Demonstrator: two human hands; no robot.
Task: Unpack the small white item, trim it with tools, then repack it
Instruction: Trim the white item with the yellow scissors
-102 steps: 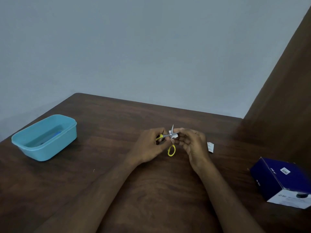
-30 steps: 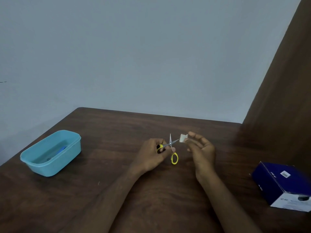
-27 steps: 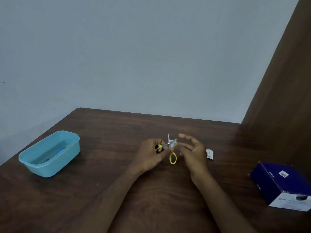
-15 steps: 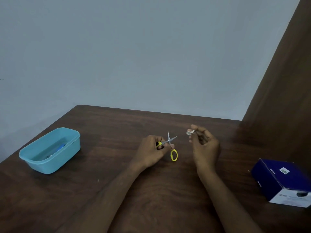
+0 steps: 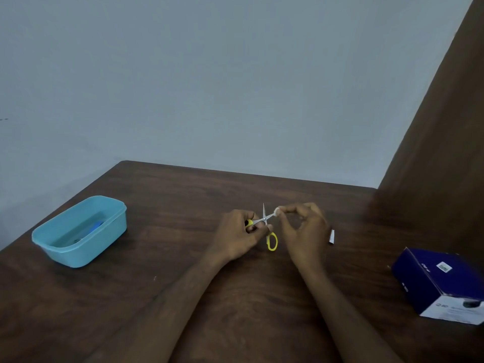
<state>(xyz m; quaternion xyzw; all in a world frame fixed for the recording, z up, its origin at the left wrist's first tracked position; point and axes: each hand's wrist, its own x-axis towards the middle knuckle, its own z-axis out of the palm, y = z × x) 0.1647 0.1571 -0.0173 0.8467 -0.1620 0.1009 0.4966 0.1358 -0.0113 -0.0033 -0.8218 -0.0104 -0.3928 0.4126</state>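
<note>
Trimming step: small white item [image 5: 276, 212] presented to the parted blades of the scissors [image 5: 265, 223].
The scissors are gripped by the left hand [image 5: 239, 235]; the item is pinched at the right hand's [image 5: 305, 233] fingertips, kept clear for cutting. Bare table [image 5: 183, 258] lies beneath; a wrapper [image 5: 331, 236] sits just beyond the right hand.

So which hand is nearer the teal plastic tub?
Left. The left hand is mid-table, well right of the teal plastic tub; the right hand lies farther right.

The table [image 5: 183, 297] is dark wood with a visible grain and a dull sheen. The scissors [image 5: 265, 226] have shiny metal blades and yellow plastic handles. The tub [image 5: 78, 231] is smooth turquoise plastic.
</note>
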